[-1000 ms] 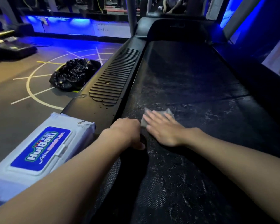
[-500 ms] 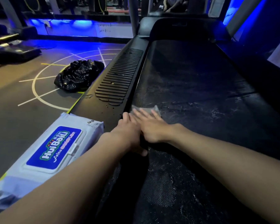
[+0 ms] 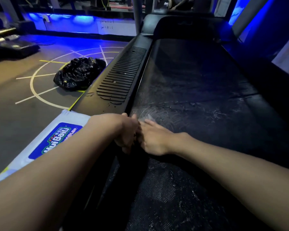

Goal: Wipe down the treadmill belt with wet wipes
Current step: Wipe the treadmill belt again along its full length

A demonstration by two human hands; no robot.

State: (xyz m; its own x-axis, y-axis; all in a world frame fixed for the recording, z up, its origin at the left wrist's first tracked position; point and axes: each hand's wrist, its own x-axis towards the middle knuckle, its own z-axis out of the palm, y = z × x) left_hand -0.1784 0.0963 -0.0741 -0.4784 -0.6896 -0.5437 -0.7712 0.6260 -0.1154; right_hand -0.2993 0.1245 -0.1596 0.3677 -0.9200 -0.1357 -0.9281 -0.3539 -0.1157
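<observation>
The wiping step is going on. The right hand (image 3: 154,139) lies flat with straight fingers and presses a wet wipe (image 3: 146,117) down on the treadmill belt (image 3: 198,97). It is right at the belt's left edge, next to the ridged side rail (image 3: 120,80) — only a small bit of the wipe peeks out past the fingertips. The left hand (image 3: 128,134) touches the right one at that same edge, with its fingers bent down; I cannot tell if it holds anything. The belt near the wipe shows pale wet streaks, and farther up it looks dull, so I think a lot is left to do. Next the right hand should slide the wipe across toward the belt's right edge, pressing evenly — and take a fresh one from the pack of wipes (image 3: 57,139) beside the left rail when this one gets dirty.
</observation>
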